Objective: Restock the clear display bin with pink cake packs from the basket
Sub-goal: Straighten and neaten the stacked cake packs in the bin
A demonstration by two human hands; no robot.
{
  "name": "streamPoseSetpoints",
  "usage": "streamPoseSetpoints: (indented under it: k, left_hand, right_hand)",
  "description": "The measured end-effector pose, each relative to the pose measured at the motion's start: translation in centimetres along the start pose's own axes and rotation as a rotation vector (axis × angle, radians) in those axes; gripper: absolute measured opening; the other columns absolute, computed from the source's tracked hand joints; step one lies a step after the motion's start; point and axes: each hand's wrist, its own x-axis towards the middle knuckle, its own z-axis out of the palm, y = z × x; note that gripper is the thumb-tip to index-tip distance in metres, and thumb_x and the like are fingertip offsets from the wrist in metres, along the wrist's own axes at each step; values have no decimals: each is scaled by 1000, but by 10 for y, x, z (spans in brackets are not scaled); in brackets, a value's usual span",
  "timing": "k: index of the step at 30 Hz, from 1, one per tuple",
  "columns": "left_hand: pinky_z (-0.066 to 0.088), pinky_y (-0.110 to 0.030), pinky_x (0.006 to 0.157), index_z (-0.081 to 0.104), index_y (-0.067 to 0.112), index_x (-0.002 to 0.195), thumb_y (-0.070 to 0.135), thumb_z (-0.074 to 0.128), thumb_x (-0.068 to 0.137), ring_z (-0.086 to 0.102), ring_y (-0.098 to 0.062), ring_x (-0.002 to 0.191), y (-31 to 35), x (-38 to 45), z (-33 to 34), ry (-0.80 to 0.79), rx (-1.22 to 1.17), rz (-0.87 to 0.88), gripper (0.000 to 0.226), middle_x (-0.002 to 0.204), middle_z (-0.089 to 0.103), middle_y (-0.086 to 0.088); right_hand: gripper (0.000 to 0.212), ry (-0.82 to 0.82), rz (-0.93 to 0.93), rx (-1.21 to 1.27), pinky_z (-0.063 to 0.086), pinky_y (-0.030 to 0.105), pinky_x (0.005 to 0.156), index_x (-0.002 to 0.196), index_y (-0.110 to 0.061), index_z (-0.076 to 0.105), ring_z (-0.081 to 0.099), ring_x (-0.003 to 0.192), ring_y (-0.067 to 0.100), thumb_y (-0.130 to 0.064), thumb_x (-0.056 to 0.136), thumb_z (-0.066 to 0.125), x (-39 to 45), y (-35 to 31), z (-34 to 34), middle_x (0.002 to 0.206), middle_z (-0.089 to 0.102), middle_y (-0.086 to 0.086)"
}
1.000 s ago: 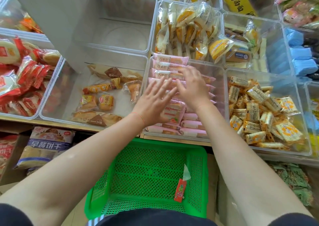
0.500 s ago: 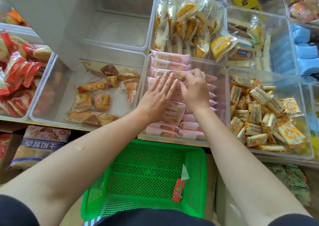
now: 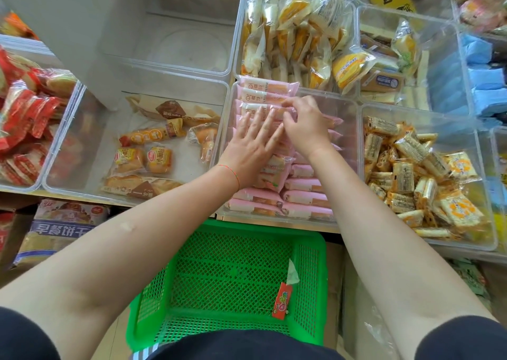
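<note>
Shop shelf (image 3: 274, 218) packed edge to edge with clear bins, seen from above. Middle bin (image 3: 348, 118) holds pink packs (image 3: 301, 196) stacked in rows, labels up at the far end. Left hand (image 3: 253, 146) lies flat on the packs, fingers straight and together, nothing gripped. Right hand (image 3: 308, 124) just beside it, touching, fingers curled down onto a pack near the far row; its grip looks like a pinch on that pack's edge (fingertips partly hidden, hard to be sure). Thin cord on the left wrist.

Green basket (image 3: 310, 266) sits below the shelf edge, in front of the person, mesh floor showing, only a small red wrapper (image 3: 282, 300) against its right wall.

Neighbours: left bin (image 3: 82, 145) with a few brown and orange bread packs lying loose; far-left bin with red packs (image 3: 24, 118); right bin with small yellow snack bars (image 3: 411, 173) heaped; behind, a bin of yellow-filled cakes (image 3: 299, 35) standing on edge, and a bare clear bin to its left. Blue packs (image 3: 482, 82) at far right. Carton (image 3: 55, 228) with printed text under the shelf, left side. Dark sleeves at the bottom corners.
</note>
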Motion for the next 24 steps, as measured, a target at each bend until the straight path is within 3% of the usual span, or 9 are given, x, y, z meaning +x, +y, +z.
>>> streamPoseSetpoints:
  k: [6, 11, 15, 18, 24]
  left_hand:
    - [-2, -57, 119, -13, 3, 153, 83, 50, 71, -10, -46, 146, -1, -7, 5, 2, -51, 14, 131, 159, -12, -27]
    - [-4, -55, 119, -11, 4, 153, 92, 44, 63, -13, -44, 147, -4, -1, 0, -7, -119, -14, 137, 160, -10, -25]
    - [-3, -56, 119, -11, 7, 154, 93, 44, 60, -14, -44, 146, -5, 0, 2, -38, -106, -17, 139, 160, -12, -24]
    - [-3, -58, 118, -13, 10, 154, 93, 42, 61, -15, -45, 146, -6, 3, 0, -49, -92, 23, 136, 161, -14, -18]
    - [-1, -59, 117, -15, 13, 154, 95, 42, 60, -15, -45, 146, -7, 5, 0, -50, -91, 33, 137, 162, -16, -13]
  right_hand:
    - [21, -57, -16, -17, 34, 18, 82, 110, -13, 70, 54, 93, 15, -15, 95, 56, -4, 6, -4, 115, 61, 7]
    - [23, -87, 45, -88, 40, 25, 81, 101, -14, 75, 61, 101, 22, -22, 94, 55, 6, 4, -15, 109, 68, 8]
    - [30, 61, -8, -93, 41, 32, 99, 118, -9, 67, 54, 114, 29, -16, 94, 50, 17, -3, -9, 125, 54, 14]
    - [36, -47, -83, -139, 31, 36, 111, 131, -13, 62, 40, 132, 29, -17, 98, 46, 18, -5, 1, 142, 48, 8]
    - [38, -19, -34, -160, 30, 44, 114, 131, -11, 61, 34, 138, 28, -16, 101, 39, 11, 11, 2, 152, 41, 4]
